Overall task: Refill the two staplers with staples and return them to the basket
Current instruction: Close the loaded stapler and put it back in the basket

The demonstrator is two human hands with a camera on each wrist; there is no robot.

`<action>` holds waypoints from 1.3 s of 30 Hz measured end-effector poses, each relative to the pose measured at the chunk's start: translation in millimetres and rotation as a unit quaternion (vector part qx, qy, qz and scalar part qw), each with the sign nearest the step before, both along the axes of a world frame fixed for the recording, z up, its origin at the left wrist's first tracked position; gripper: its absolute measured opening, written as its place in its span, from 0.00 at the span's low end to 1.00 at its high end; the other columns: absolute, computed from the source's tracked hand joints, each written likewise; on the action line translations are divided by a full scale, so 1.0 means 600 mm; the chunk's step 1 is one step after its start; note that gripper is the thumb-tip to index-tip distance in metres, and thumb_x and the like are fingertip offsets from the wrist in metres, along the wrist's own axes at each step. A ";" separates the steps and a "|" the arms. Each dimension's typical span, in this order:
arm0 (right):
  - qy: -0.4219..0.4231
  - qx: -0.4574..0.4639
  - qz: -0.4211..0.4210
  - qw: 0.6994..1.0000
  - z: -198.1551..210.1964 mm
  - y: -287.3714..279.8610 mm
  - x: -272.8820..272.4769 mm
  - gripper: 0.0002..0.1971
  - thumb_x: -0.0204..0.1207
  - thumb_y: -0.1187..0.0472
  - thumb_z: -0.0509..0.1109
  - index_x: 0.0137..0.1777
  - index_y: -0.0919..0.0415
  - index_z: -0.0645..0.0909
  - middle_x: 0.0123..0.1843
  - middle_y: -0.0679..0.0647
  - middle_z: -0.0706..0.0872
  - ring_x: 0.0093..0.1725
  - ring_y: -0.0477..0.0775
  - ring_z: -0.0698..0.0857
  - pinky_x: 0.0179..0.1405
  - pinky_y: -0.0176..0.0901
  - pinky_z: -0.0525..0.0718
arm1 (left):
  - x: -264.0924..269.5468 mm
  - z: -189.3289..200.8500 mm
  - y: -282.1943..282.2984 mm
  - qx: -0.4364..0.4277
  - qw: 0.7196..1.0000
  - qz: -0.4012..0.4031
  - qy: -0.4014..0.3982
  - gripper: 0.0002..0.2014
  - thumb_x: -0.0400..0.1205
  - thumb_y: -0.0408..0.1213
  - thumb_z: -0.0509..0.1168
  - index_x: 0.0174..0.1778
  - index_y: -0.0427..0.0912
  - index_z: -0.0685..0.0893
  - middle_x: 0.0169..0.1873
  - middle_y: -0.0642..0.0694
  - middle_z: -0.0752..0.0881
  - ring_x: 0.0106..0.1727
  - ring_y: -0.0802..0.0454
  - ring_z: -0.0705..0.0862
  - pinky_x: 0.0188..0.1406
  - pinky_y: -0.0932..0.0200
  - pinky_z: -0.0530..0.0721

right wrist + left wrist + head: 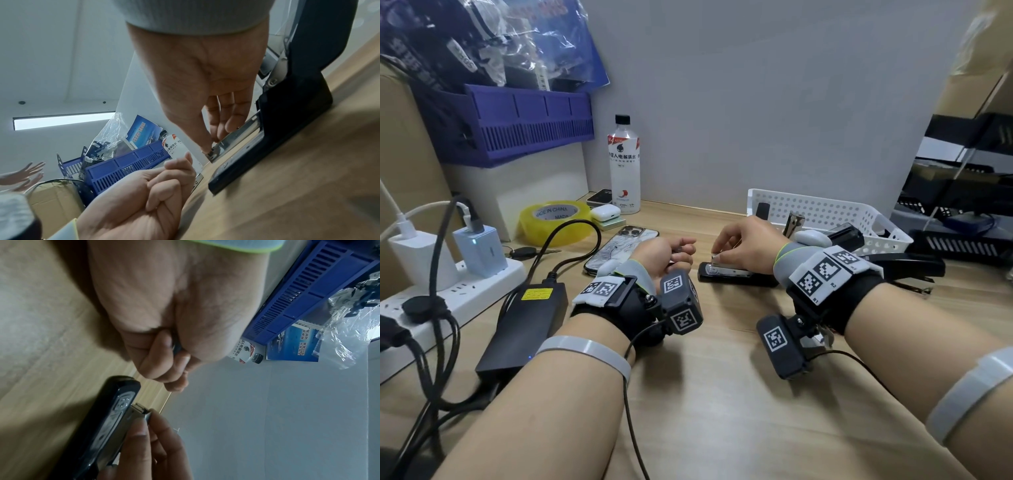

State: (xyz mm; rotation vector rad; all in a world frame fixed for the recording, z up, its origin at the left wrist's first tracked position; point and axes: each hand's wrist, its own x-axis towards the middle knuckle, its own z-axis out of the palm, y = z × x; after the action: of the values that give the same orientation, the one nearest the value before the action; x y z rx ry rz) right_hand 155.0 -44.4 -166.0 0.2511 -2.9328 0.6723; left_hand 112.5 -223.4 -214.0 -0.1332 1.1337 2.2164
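**Two hands at an opened stapler beside the basket**

Two staplers are showing in the head view. One black stapler is lying opened on the wooden tabletop, its top arm swung back toward the right and its metal magazine exposed; a second black stapler is resting on the front rim of the single white perforated basket, which is standing just behind the right hand. One strip of staples is sitting at the front end of the magazine. One drink bottle, one roll of yellow tape and one phone are lying to the left, well apart from the basket.

The right hand is reaching palm-down over the opened stapler, its thumb and fingertips pinching the staple strip at the magazine's front end. The left hand is resting on the tabletop just left of the stapler, its fingers curling into a loose fist around a small dark object, only a sliver of which is showing between thumb and forefinger.

The right wrist is hiding the rear of the opened stapler in the head view. The identity of the object in the left hand cannot be told. The basket's other contents are partly hidden by the right hand.
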 end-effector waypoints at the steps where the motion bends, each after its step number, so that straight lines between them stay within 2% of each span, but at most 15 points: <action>1: 0.000 -0.001 -0.001 1.000 0.000 0.000 0.000 0.05 0.69 0.54 0.80 0.44 0.50 0.91 0.34 0.45 0.84 0.35 0.46 0.81 0.40 0.41 0.82 | 0.000 -0.001 -0.001 -0.006 1.000 0.003 0.008 0.11 0.87 0.34 0.55 0.38 0.41 0.72 0.14 0.51 0.73 0.12 0.59 0.64 0.19 0.71 0.53; 5: 0.003 -0.002 -0.009 1.000 -0.003 0.002 0.000 0.05 0.70 0.53 0.80 0.44 0.50 0.91 0.34 0.47 0.84 0.35 0.46 0.81 0.38 0.40 0.80 | -0.001 -0.004 -0.002 -0.025 0.999 0.005 0.033 0.11 0.87 0.36 0.55 0.39 0.42 0.72 0.15 0.51 0.73 0.13 0.59 0.63 0.29 0.66 0.50; 8: -0.001 0.004 -0.013 1.000 -0.003 0.003 -0.001 0.05 0.70 0.53 0.80 0.44 0.50 0.91 0.33 0.46 0.84 0.34 0.45 0.81 0.34 0.38 0.78 | 0.002 -0.002 -0.003 -0.031 0.998 0.004 0.045 0.11 0.86 0.36 0.55 0.37 0.43 0.71 0.15 0.51 0.72 0.13 0.58 0.63 0.33 0.63 0.49; 10: -0.005 0.008 -0.013 1.000 -0.003 0.003 -0.001 0.05 0.70 0.53 0.80 0.44 0.50 0.90 0.32 0.45 0.83 0.32 0.44 0.80 0.32 0.37 0.76 | 0.006 0.001 -0.002 -0.030 0.998 0.011 0.052 0.11 0.86 0.37 0.56 0.37 0.42 0.72 0.16 0.52 0.70 0.14 0.58 0.62 0.29 0.64 0.49; 13: -0.008 0.009 -0.012 1.000 -0.001 0.002 -0.001 0.05 0.69 0.53 0.80 0.43 0.50 0.91 0.30 0.43 0.82 0.31 0.42 0.80 0.32 0.36 0.76 | 0.013 0.005 0.003 -0.008 0.997 0.039 0.062 0.15 0.90 0.45 0.53 0.45 0.39 0.74 0.19 0.51 0.66 0.17 0.58 0.60 0.17 0.66 0.51; 16: -0.007 0.008 -0.004 1.000 0.001 0.003 0.000 0.05 0.70 0.53 0.79 0.44 0.50 0.91 0.28 0.43 0.81 0.28 0.40 0.79 0.33 0.36 0.75 | 0.018 0.007 0.006 -0.003 0.997 0.035 0.072 0.18 0.90 0.50 0.52 0.49 0.38 0.76 0.19 0.52 0.64 0.17 0.59 0.59 0.15 0.67 0.52; 18: 0.009 -0.007 -0.005 1.000 0.005 0.004 0.000 0.04 0.74 0.56 0.75 0.46 0.50 0.90 0.29 0.44 0.83 0.29 0.42 0.81 0.36 0.38 0.78 | 0.019 0.009 0.006 -0.007 0.996 0.024 0.090 0.20 0.90 0.51 0.52 0.51 0.37 0.79 0.20 0.52 0.63 0.17 0.59 0.58 0.14 0.67 0.53; 21: 0.056 -0.062 0.003 0.997 0.017 0.001 0.004 0.07 0.77 0.59 0.70 0.48 0.50 0.89 0.32 0.46 0.86 0.36 0.52 0.88 0.41 0.45 0.87 | 0.018 0.010 0.010 0.000 0.994 0.010 0.104 0.23 0.90 0.51 0.51 0.55 0.34 0.81 0.22 0.52 0.63 0.17 0.59 0.59 0.10 0.68 0.56; 23: 0.079 -0.092 0.028 0.992 0.025 -0.007 0.012 0.06 0.76 0.58 0.70 0.48 0.51 0.89 0.34 0.47 0.87 0.38 0.54 0.88 0.42 0.47 0.88 | 0.021 0.013 0.013 0.022 0.995 -0.009 0.098 0.24 0.90 0.51 0.51 0.50 0.35 0.83 0.23 0.51 0.62 0.16 0.60 0.59 0.10 0.68 0.56; 26: 0.088 -0.073 0.055 0.992 0.034 -0.023 0.022 0.07 0.75 0.52 0.75 0.50 0.52 0.89 0.34 0.44 0.85 0.35 0.46 0.83 0.42 0.41 0.82 | 0.027 0.022 0.017 0.049 0.993 -0.048 0.091 0.28 0.89 0.54 0.51 0.33 0.38 0.81 0.20 0.51 0.65 0.13 0.60 0.61 0.10 0.69 0.53; 27: 0.084 -0.059 0.052 0.993 0.035 -0.028 0.024 0.07 0.75 0.52 0.75 0.51 0.52 0.88 0.35 0.43 0.85 0.37 0.44 0.83 0.44 0.40 0.82 | 0.028 0.025 0.019 0.046 0.992 -0.057 0.103 0.29 0.89 0.56 0.50 0.31 0.38 0.79 0.19 0.51 0.65 0.12 0.60 0.61 0.09 0.68 0.53; 29: 0.077 -0.052 0.038 0.995 0.034 -0.035 0.025 0.07 0.74 0.53 0.75 0.50 0.51 0.88 0.37 0.42 0.86 0.41 0.46 0.85 0.47 0.41 0.83 | 0.030 0.029 0.024 0.028 0.989 -0.065 0.130 0.29 0.88 0.58 0.48 0.31 0.40 0.75 0.18 0.51 0.65 0.12 0.60 0.61 0.09 0.70 0.53; 32: 0.081 -0.056 0.013 0.995 0.031 -0.040 0.021 0.07 0.72 0.52 0.75 0.47 0.53 0.87 0.38 0.43 0.87 0.44 0.48 0.86 0.45 0.41 0.82 | 0.034 0.030 0.031 -0.017 0.986 -0.057 0.156 0.26 0.88 0.59 0.48 0.31 0.44 0.69 0.19 0.51 0.64 0.13 0.61 0.60 0.12 0.71 0.51; 36: 0.066 -0.058 0.001 0.996 0.038 -0.038 0.021 0.07 0.70 0.57 0.74 0.47 0.54 0.88 0.35 0.43 0.86 0.41 0.48 0.85 0.41 0.39 0.79 | 0.037 0.028 0.037 -0.058 0.978 -0.042 0.195 0.21 0.89 0.55 0.49 0.36 0.46 0.69 0.22 0.52 0.63 0.15 0.61 0.58 0.17 0.68 0.48; 39: 0.061 -0.062 0.003 0.996 0.044 -0.034 0.024 0.07 0.70 0.57 0.74 0.47 0.54 0.88 0.33 0.43 0.84 0.36 0.44 0.82 0.35 0.37 0.76 | 0.038 0.030 0.035 -0.050 0.978 -0.041 0.200 0.16 0.90 0.50 0.50 0.40 0.46 0.70 0.24 0.52 0.63 0.16 0.60 0.58 0.13 0.70 0.52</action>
State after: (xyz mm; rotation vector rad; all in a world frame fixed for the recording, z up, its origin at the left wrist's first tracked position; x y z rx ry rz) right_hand 169.3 -65.0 -139.7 0.2791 -2.7639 0.8070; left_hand 135.5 -202.5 -196.1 0.3286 1.4362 2.1679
